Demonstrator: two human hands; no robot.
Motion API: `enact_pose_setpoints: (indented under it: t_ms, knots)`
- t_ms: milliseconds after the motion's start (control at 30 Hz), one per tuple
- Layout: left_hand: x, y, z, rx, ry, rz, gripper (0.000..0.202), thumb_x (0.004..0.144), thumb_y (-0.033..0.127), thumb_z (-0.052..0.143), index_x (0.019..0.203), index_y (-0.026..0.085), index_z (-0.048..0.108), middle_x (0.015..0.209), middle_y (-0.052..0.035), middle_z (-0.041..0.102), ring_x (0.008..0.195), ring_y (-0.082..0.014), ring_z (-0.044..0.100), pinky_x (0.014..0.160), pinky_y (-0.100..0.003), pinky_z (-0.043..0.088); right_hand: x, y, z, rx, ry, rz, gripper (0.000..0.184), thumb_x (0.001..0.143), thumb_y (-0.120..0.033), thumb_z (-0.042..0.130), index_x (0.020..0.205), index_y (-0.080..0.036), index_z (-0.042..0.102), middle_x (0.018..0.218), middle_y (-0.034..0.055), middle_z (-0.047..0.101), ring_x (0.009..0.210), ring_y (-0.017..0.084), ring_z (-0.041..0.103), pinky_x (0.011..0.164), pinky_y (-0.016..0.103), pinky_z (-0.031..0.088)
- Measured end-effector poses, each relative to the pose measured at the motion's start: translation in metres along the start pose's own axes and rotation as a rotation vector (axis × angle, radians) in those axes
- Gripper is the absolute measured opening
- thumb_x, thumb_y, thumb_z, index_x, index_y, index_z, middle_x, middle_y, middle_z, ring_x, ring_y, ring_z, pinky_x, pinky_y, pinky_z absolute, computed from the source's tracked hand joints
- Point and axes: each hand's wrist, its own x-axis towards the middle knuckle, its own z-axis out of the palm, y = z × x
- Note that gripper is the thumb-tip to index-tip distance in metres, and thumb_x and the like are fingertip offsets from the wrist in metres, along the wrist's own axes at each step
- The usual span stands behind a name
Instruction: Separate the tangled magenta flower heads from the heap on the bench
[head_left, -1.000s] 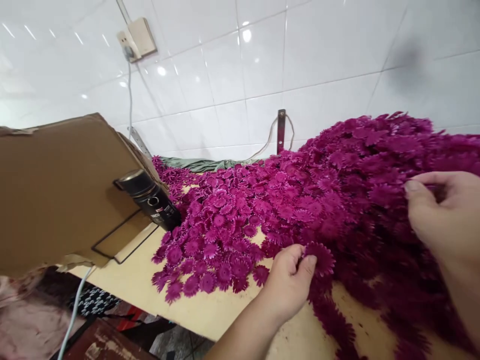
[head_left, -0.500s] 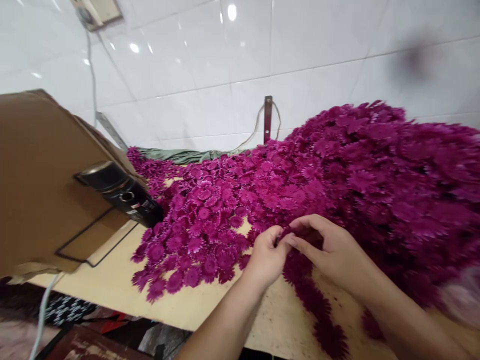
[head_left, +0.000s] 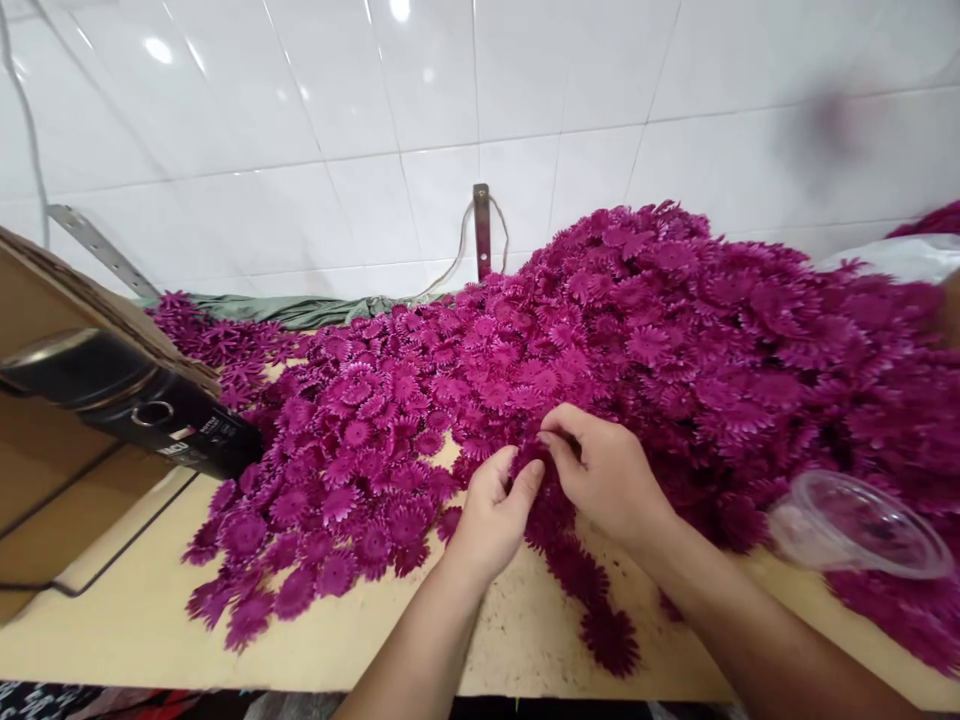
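Close together over the front of the pile, my two hands pinch a magenta artificial flower piece. My left hand is closed, with thumb and fingers gripping the piece from the left. From the right, the thumb and fingertips of my right hand close on its edge; exactly what lies between them is partly hidden. Below the hands, a row of darker magenta flower pieces trails across the table. A big heap of loose magenta flower pieces spreads behind and to both sides.
On the left, a black can leans by a cardboard box and a thin black wire stand. A clear plastic tub lies tilted at the right. White tiled wall backs the wooden table.
The view has swung to the right, bringing the plastic tub into clear sight. My right hand's fingers have drawn closer together; both hands still hold the flower piece.
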Motion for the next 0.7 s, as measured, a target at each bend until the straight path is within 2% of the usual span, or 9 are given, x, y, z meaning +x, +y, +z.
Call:
enact_pose_setpoints:
  t_ms: [67,133,200,267,300,367,433,533,700]
  knots:
    - [-0.002,0.001,0.0,0.053,-0.052,0.025,0.026,0.073,0.042,0.059,0.068,0.016,0.057,0.066,-0.0005,0.053,0.066,-0.0135,0.047,0.065,-0.025,0.039,0.016,0.011,-0.008,-0.081,0.209,0.027,0.014,0.078,-0.019,0.045,0.067,-0.021,0.053,0.057,-0.0004,0.054,0.052,0.014,0.048,0.056,0.027,0.038]
    - [-0.003,0.002,-0.001,0.059,-0.096,0.011,0.025,0.073,0.041,0.06,0.068,0.016,0.059,0.067,-0.0019,0.056,0.067,-0.0147,0.049,0.067,-0.026,0.04,0.034,0.026,-0.017,-0.113,0.375,0.116,0.01,0.076,-0.019,0.046,0.073,-0.02,0.056,0.061,0.002,0.056,0.055,0.016,0.051,0.059,0.03,0.041]
    - [-0.002,0.002,-0.002,0.005,-0.076,-0.037,0.023,0.07,0.039,0.063,0.073,0.016,0.062,0.071,-0.0032,0.06,0.07,-0.0156,0.052,0.069,-0.026,0.041,0.046,0.04,-0.023,-0.094,0.404,0.164,0.021,0.072,-0.019,0.051,0.092,-0.016,0.058,0.078,0.0082,0.062,0.066,0.02,0.057,0.065,0.035,0.045]
    - [0.001,0.001,-0.003,-0.061,-0.028,-0.094,0.025,0.066,0.038,0.067,0.075,0.015,0.063,0.07,-0.0028,0.061,0.068,-0.0148,0.053,0.067,-0.026,0.041,0.046,0.043,-0.025,-0.08,0.359,0.112,0.042,0.07,-0.019,0.054,0.111,-0.012,0.053,0.102,0.0162,0.059,0.082,0.025,0.059,0.071,0.04,0.047]
    - [0.002,0.0,-0.003,-0.087,-0.012,-0.112,0.026,0.064,0.038,0.068,0.073,0.015,0.062,0.066,-0.0017,0.06,0.065,-0.0136,0.052,0.064,-0.025,0.041,0.041,0.039,-0.024,-0.077,0.332,0.051,0.046,0.071,-0.02,0.054,0.116,-0.011,0.05,0.111,0.0183,0.056,0.091,0.027,0.057,0.075,0.042,0.047]
    - [0.005,-0.002,-0.004,-0.117,0.011,-0.112,0.028,0.063,0.04,0.069,0.064,0.015,0.057,0.058,0.0017,0.053,0.057,-0.0103,0.046,0.057,-0.023,0.037,0.025,0.025,-0.022,-0.056,0.253,-0.097,0.038,0.077,-0.023,0.05,0.113,-0.014,0.053,0.114,0.0166,0.055,0.1,0.027,0.054,0.082,0.044,0.046]
    - [0.006,-0.004,-0.005,-0.132,0.048,-0.088,0.033,0.062,0.043,0.069,0.059,0.016,0.051,0.054,0.0043,0.046,0.052,-0.008,0.039,0.052,-0.021,0.033,0.007,0.007,-0.019,0.001,0.125,-0.18,0.025,0.081,-0.024,0.048,0.103,-0.017,0.058,0.104,0.0119,0.061,0.098,0.024,0.055,0.085,0.043,0.045]
    - [0.009,-0.006,-0.006,-0.112,0.094,-0.107,0.04,0.06,0.051,0.067,0.057,0.017,0.047,0.049,0.0064,0.04,0.047,-0.0069,0.034,0.048,-0.021,0.029,-0.01,-0.01,-0.012,0.091,-0.073,-0.128,0.015,0.079,-0.024,0.055,0.091,-0.018,0.061,0.09,0.0069,0.064,0.087,0.02,0.058,0.08,0.038,0.047]
    - [0.011,-0.008,-0.009,-0.071,0.184,-0.142,0.051,0.061,0.064,0.058,0.051,0.018,0.041,0.045,0.0074,0.033,0.044,-0.0062,0.029,0.044,-0.021,0.025,-0.01,-0.011,0.001,0.32,-0.31,0.019,0.015,0.074,-0.018,0.059,0.088,-0.02,0.059,0.084,0.0017,0.066,0.077,0.016,0.06,0.072,0.031,0.047]
